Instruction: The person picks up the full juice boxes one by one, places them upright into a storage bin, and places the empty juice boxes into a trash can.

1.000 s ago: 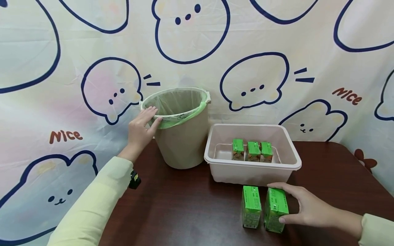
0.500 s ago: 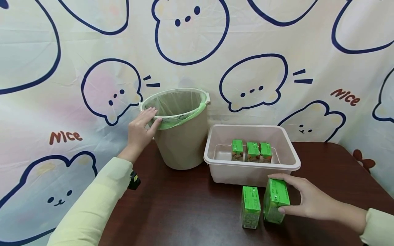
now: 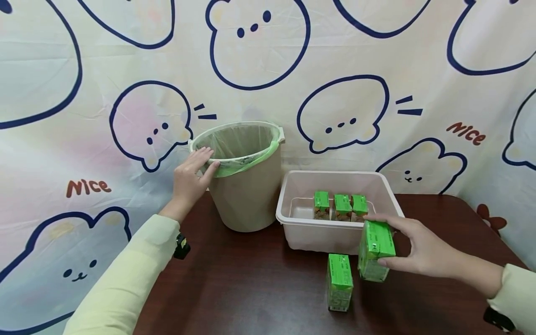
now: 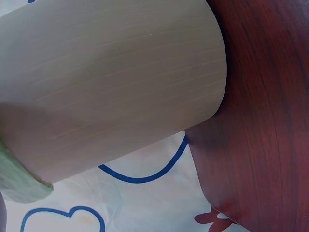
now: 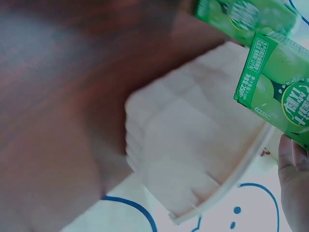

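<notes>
My right hand [image 3: 423, 246] grips a green juice box [image 3: 377, 251], thumb on its near side and fingers at the far side. The juice box is raised off the table, in front of the white plastic bin's [image 3: 322, 237] right front corner. In the right wrist view, the held juice box [image 5: 280, 87] shows its printed side. A second juice box [image 3: 340, 281] stands upright on the table, to the left of the held one. On the left, my left hand [image 3: 190, 179] holds the rim of a beige trash can [image 3: 247, 200], with the thumb outside.
Inside the white bin stand 3 green-topped boxes [image 3: 342, 204]. A green liner [image 3: 247, 165] folds over the trash can's rim. Both containers stand on the dark wooden table [image 3: 251, 279], before a cartoon-printed cloth [image 3: 251, 56].
My right hand has lifted the juice box from the table and carried it up toward the white bin. My left hand stays on the trash can rim.
</notes>
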Tool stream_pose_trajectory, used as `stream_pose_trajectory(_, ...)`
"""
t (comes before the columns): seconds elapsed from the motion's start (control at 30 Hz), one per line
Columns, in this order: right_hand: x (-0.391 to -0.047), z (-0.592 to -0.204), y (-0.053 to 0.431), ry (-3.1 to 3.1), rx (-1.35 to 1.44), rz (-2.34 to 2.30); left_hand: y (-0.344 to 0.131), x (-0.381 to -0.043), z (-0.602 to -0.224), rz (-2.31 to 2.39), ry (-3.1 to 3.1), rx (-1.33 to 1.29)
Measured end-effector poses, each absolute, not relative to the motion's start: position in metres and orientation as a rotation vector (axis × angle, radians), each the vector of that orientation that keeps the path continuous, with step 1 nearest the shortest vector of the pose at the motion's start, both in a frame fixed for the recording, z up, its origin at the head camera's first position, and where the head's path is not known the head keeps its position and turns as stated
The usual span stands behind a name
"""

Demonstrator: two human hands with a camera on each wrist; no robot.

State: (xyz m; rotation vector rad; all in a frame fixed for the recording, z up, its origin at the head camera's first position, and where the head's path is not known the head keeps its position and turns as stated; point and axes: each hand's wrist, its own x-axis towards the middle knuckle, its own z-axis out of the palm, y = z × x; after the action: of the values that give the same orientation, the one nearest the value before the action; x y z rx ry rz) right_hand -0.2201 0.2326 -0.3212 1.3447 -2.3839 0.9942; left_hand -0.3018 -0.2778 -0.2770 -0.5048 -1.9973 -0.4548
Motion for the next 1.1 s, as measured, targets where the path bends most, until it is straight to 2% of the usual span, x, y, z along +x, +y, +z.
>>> stream_pose_trajectory(0.67,-0.254,-0.255,0.202,-2.186,1.409,1.009,-0.28,-0.299,-0.278,-0.449,-2.015,-0.487)
stream_pose_trajectory(1.1,-0.292,-0.206,0.136,-2.055,1.353,1.181,-0.278,-0.3,-0.278,-0.444,-2.001,-0.505)
